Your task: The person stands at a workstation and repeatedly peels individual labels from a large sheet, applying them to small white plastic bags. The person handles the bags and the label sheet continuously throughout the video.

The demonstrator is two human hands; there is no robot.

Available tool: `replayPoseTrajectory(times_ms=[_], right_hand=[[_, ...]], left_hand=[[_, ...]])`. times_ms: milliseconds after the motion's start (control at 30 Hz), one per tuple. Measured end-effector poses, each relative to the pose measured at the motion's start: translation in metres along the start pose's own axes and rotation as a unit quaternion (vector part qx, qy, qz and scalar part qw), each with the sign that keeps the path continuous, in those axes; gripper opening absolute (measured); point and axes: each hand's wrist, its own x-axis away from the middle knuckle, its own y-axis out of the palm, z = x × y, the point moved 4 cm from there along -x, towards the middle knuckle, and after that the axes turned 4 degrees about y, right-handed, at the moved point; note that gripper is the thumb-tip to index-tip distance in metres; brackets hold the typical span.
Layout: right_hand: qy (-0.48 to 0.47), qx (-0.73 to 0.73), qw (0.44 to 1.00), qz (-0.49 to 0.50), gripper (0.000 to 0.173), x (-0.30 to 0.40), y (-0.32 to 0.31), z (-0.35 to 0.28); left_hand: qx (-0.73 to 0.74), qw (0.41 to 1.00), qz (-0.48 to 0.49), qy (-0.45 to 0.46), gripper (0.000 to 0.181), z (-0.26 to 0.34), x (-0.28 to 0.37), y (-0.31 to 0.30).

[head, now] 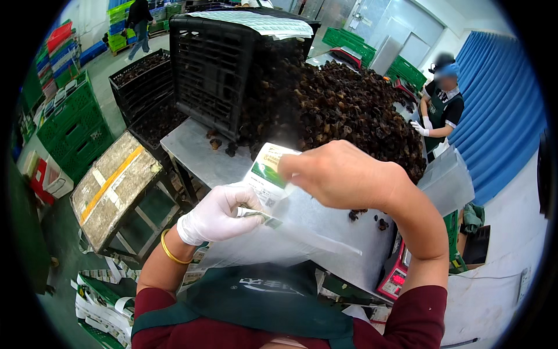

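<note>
My left hand (pixel 226 213), in a white glove and with a gold-coloured bangle at the wrist, pinches a folded strip of printed labels (pixel 272 222). Just above it stands a white and green printed label (pixel 267 176), tilted. My right hand (pixel 348 174) is bare; its bent fingers close over the label's right side, and motion blurs the fingertips. Below both hands, clear plastic film (pixel 261 248) spreads across the near part of the metal table (pixel 340 231). Beyond them lies a large heap of dark dried wood ear fungus (pixel 344 109).
A black crate (pixel 209 74) lies tipped on its side against the heap, label sheets (pixel 266 22) on top. A red digital scale (pixel 394 277) and a translucent plastic bin (pixel 449 179) are at right. A taped block-topped stool (pixel 115 187) stands left. A gloved co-worker (pixel 442 104) stands far right.
</note>
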Motion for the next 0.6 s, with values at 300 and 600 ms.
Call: replayPoseTrajectory(times_ms=[300, 600], right_hand=[[-0.044, 0.146, 0.988, 0.010, 0.026, -0.009, 0.017, -0.005], [0.019, 0.207, 0.966, 0.153, 0.078, 0.020, 0.026, 0.008]], left_hand=[[-0.079, 0.995, -0.041, 0.055, 0.005, 0.010, 0.000, 0.004], [-0.025, 0.999, -0.023, 0.027, 0.006, 0.007, 0.002, -0.007]])
